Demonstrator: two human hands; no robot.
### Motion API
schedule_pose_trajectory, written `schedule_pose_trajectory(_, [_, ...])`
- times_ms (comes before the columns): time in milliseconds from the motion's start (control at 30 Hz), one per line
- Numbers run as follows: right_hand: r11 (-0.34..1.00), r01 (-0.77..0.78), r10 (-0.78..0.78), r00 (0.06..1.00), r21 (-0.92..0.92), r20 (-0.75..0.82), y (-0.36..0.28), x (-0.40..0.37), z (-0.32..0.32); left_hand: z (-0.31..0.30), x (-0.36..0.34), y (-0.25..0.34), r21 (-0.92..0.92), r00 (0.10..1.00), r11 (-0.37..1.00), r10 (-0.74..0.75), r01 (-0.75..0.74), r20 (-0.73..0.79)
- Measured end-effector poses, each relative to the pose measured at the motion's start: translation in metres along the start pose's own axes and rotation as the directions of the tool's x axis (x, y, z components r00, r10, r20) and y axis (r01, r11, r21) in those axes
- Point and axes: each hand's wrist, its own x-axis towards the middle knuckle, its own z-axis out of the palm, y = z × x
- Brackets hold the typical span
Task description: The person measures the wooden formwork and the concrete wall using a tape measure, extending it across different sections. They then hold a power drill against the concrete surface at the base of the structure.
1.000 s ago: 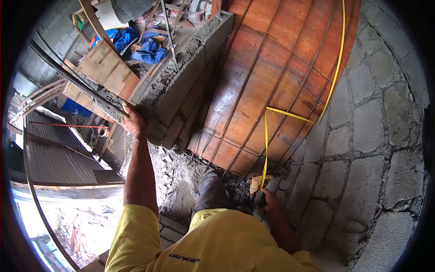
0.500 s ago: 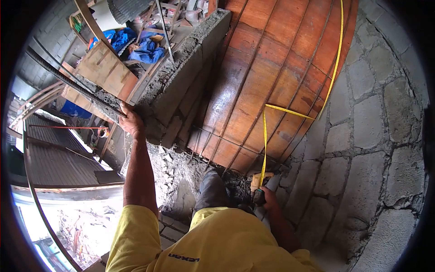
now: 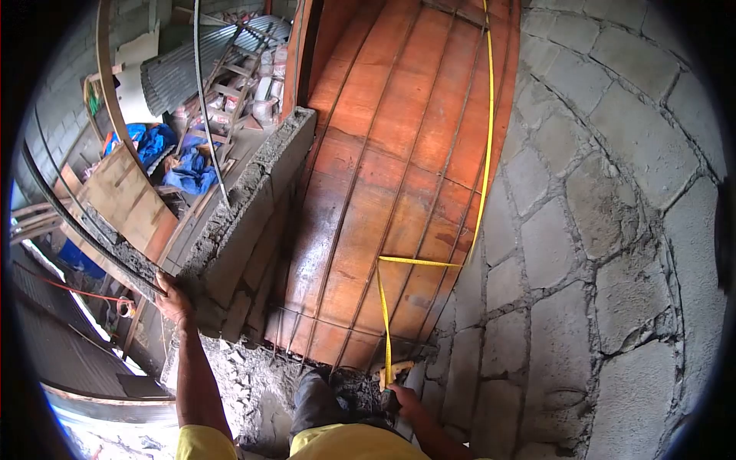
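Observation:
My left hand (image 3: 175, 299) is closed around the lower part of a ribbed steel bar (image 3: 92, 238), beside the end of a low concrete block wall (image 3: 249, 184). Low at the centre, my right hand (image 3: 408, 402) grips a tape measure (image 3: 394, 374), its case partly hidden by the fingers. From there the yellow blade (image 3: 386, 322) rises, bends sharply to the right, then runs up along the right side of an orange-brown plywood panel (image 3: 368, 199). Thin steel bars (image 3: 399, 188) form a grid over the panel.
A mortared block wall (image 3: 567, 253) stands to the right. Rubble and rough concrete (image 3: 238, 383) lie near my leg (image 3: 316, 399). At the left are a plywood board (image 3: 123, 199), blue tarps (image 3: 192, 170), corrugated sheet (image 3: 188, 73) and another upright bar (image 3: 205, 107).
The view has shifted up and to the right, so everything sits lower and further left. My left hand stays on the bar and my right hand still holds the tape measure.

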Motion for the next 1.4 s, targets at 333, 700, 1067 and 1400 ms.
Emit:
schedule_pose_trajectory(333, [0.937,-0.161,0.109,0.978,0.310,0.177,-0.036,-0.033,0.002,-0.001,-0.003,0.011,-0.062,0.997,0.995,-0.073,0.073,0.001])
schedule_pose_trajectory(700, [0.902,-0.273,0.208,0.954,0.335,0.217,-0.074,-0.063,0.009,-0.001,-0.004,0.011,-0.084,0.998,0.995,-0.056,0.054,-0.025])
schedule_pose_trajectory(1067, [0.917,-0.304,0.237,0.937,0.259,0.258,-0.057,-0.028,0.006,-0.002,-0.003,0.012,-0.007,0.998,0.999,-0.041,0.040,-0.048])
schedule_pose_trajectory(1400, [0.903,-0.277,0.201,0.948,0.328,0.245,-0.069,-0.054,0.014,-0.001,-0.003,0.009,-0.023,0.998,0.999,0.026,-0.027,-0.065])
